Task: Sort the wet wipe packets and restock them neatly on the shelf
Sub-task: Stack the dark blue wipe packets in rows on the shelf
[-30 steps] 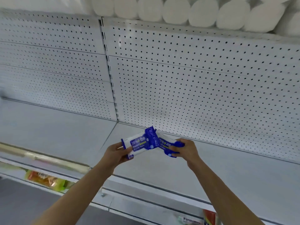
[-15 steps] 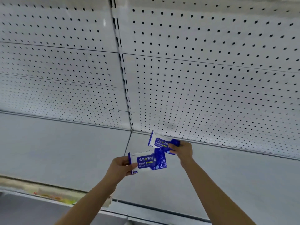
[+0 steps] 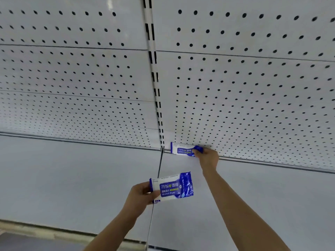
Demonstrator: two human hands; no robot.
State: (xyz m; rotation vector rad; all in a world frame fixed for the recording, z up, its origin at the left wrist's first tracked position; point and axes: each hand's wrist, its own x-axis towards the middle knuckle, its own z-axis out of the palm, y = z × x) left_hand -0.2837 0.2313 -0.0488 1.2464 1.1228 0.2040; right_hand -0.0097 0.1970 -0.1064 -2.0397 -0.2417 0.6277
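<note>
Two blue-and-white wet wipe packets are in view. My left hand (image 3: 140, 193) grips the left end of the nearer packet (image 3: 174, 187) and holds it above the grey shelf (image 3: 72, 178), label facing me. My right hand (image 3: 206, 157) pinches the right end of the second packet (image 3: 182, 150), which is at the back of the shelf against the pegboard wall (image 3: 235, 96), just right of the shelf seam.
The shelf has a seam (image 3: 159, 171) running front to back between two boards. A slotted upright (image 3: 154, 78) divides the pegboard. The shelf's front edge (image 3: 45, 230) runs along the bottom left.
The two packets, held together a second ago, have come apart. My right hand has carried one to the back wall of the shelf while my left keeps the other nearer. The view has moved closer.
</note>
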